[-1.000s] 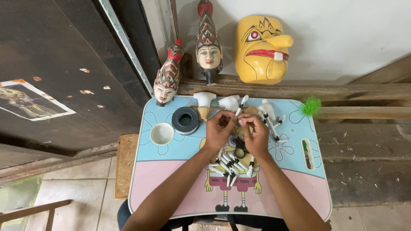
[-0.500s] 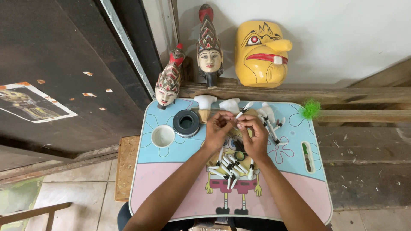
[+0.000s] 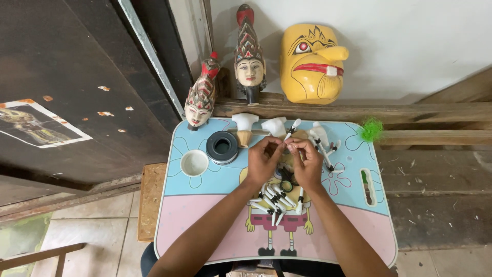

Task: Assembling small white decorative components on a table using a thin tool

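Though mid-table (image 3: 353,225) — hands (image 3: 284,161) crowded

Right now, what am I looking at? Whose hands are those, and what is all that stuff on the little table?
The camera sits on a person's head and looks down at their own two bare hands. The left hand and right hand meet over a small blue-and-pink cartoon table, pinching something tiny I cannot make out. Below them lies a pile of small white-and-black sticks. To the left are a round white cup and a black ring-shaped roll. Behind stand two carved puppet heads and a yellow wooden mask.
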